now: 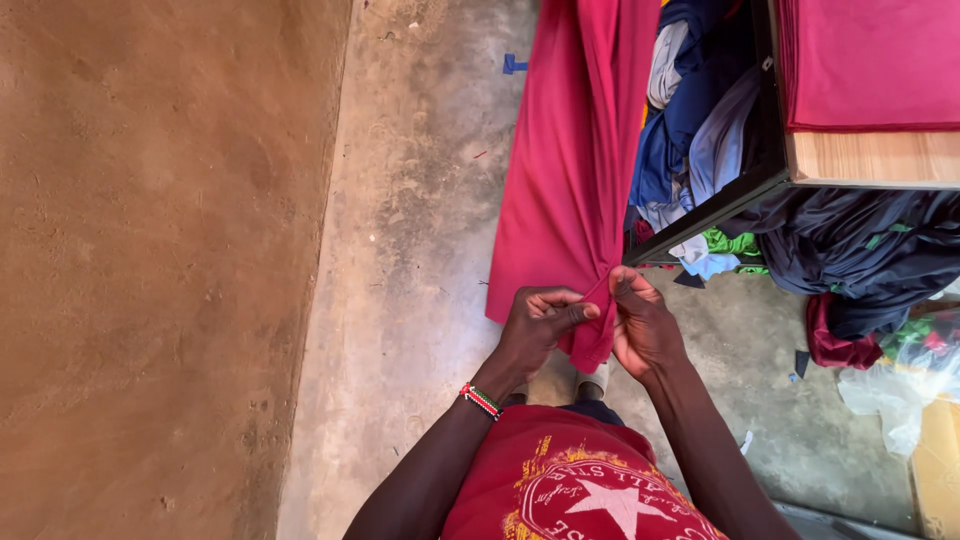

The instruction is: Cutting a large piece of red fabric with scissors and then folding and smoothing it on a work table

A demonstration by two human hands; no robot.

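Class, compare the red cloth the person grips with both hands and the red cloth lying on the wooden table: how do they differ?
The hanging red cloth droops in long folds toward the concrete floor; the flat red cloth lies smooth on the wooden table. The hanging one is pinched and bunched by the left hand and right hand; the flat one is untouched. Both share the same red colour.

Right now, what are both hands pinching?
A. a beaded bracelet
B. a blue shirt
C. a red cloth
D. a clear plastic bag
C: the left hand and right hand both pinch the bunched lower end of the red cloth that hangs over the concrete floor.
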